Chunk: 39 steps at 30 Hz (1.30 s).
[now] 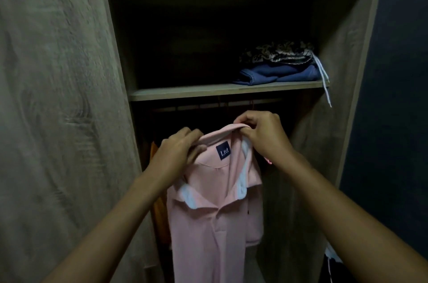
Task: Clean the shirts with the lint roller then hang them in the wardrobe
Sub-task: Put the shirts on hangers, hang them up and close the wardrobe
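A pink polo shirt (208, 218) with a white-edged collar and a dark blue neck label hangs down inside the open wardrobe (342, 74). My left hand (178, 150) grips the left side of its neck opening. My right hand (261, 134) pinches the top of the collar just below the hanging rail (217, 105). Whether a hanger sits inside the shirt is hidden by the fabric and my hands. No lint roller is in view.
A wooden shelf (185, 94) above the rail carries folded clothes (278, 67), a patterned one on blue ones, with a white cord dangling off the right end. An orange garment (159, 208) hangs left of the shirt. The wardrobe door (58, 120) fills the left.
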{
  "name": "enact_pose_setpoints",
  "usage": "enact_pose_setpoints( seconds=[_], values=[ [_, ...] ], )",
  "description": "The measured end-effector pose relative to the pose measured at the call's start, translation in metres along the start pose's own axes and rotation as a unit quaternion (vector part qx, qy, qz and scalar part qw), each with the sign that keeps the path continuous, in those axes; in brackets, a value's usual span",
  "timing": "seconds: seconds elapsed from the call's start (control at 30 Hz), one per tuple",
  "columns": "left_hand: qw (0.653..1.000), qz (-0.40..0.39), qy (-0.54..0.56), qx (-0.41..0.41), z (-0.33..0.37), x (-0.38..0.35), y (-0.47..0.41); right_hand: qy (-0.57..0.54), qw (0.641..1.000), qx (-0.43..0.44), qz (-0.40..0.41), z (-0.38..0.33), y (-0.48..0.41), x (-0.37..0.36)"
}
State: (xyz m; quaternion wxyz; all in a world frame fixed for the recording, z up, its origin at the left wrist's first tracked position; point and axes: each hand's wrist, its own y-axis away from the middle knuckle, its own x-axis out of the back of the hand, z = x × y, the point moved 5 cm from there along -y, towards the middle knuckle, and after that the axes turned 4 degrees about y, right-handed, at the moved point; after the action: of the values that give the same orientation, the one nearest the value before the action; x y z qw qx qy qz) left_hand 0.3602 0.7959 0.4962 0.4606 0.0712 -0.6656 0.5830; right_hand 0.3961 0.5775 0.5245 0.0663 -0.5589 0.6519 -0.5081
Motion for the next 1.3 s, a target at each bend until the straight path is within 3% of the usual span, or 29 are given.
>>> enact_pose_setpoints(
  seconds=[0.13, 0.3, 0.47, 0.57, 0.67, 0.77, 0.9, 1.1, 1.3],
  values=[
    [0.992, -0.058, 0.057, 0.092, -0.032, -0.03, 0.011, 0.004, 1.0, 0.018, -0.006, 0.016, -0.001, 0.001],
    [0.966, 0.002, 0.169, 0.196, -0.035, -0.056, -0.007, 0.052, 0.996, -0.033, -0.062, 0.057, -0.004, -0.009],
    [0.944, 0.044, 0.243, 0.221, -0.009, -0.074, -0.042, 0.019, 0.973, -0.148, -0.178, 0.113, -0.003, -0.019],
    [0.943, 0.041, 0.253, 0.211, 0.008, -0.091, -0.062, -0.035, 0.97, -0.204, -0.131, 0.156, -0.007, -0.021],
    [0.947, 0.037, 0.244, 0.208, 0.015, -0.105, -0.077, 0.005, 0.969, -0.243, -0.035, 0.192, -0.014, -0.021],
    [0.953, 0.036, 0.216, 0.21, 0.009, -0.116, -0.087, 0.015, 0.963, -0.268, 0.003, 0.217, -0.02, -0.029],
    [0.956, 0.036, 0.184, 0.227, -0.001, -0.123, -0.095, 0.016, 0.958, -0.287, 0.001, 0.24, -0.034, -0.05],
    [0.95, 0.052, 0.164, 0.262, -0.011, -0.129, -0.097, -0.046, 0.938, -0.333, -0.086, 0.256, -0.054, -0.099],
    [0.943, 0.063, 0.161, 0.286, -0.017, -0.13, -0.086, -0.099, 0.935, -0.337, -0.047, 0.26, -0.061, -0.107]
  ],
)
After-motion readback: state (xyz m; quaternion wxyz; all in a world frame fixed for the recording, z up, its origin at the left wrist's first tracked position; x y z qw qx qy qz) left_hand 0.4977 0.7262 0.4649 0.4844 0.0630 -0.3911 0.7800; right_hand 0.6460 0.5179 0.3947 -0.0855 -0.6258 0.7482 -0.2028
